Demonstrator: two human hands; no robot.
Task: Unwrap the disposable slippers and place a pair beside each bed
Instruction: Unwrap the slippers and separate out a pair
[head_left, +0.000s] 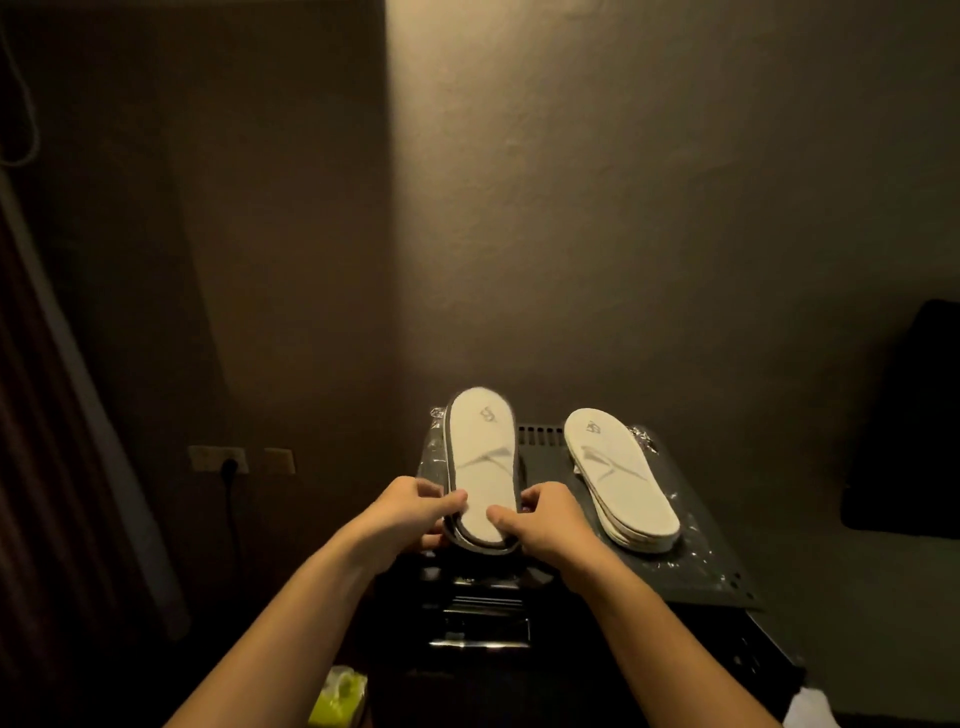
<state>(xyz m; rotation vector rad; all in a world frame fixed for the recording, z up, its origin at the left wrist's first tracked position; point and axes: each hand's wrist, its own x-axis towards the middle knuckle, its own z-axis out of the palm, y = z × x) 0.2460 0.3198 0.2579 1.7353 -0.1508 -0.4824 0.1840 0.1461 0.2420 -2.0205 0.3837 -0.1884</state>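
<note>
A flat pair of white disposable slippers with a dark sole edge (482, 457) is held just above a dark metal cabinet top (696, 566). My left hand (415, 512) grips its near left edge and my right hand (540, 514) grips its near right edge, thumbs on top. A second flat stack of white slippers (621, 478) lies on the cabinet top to the right, resting on crinkled clear plastic wrap (691, 540). More clear wrap (434, 457) shows under the held pair on the left.
The cabinet stands against a dim wall. A wall socket with a black plug (228, 462) is at the left. A curtain (62, 415) hangs far left, a dark cushion (909, 421) sits far right, and a yellow-green bag (340, 696) lies below.
</note>
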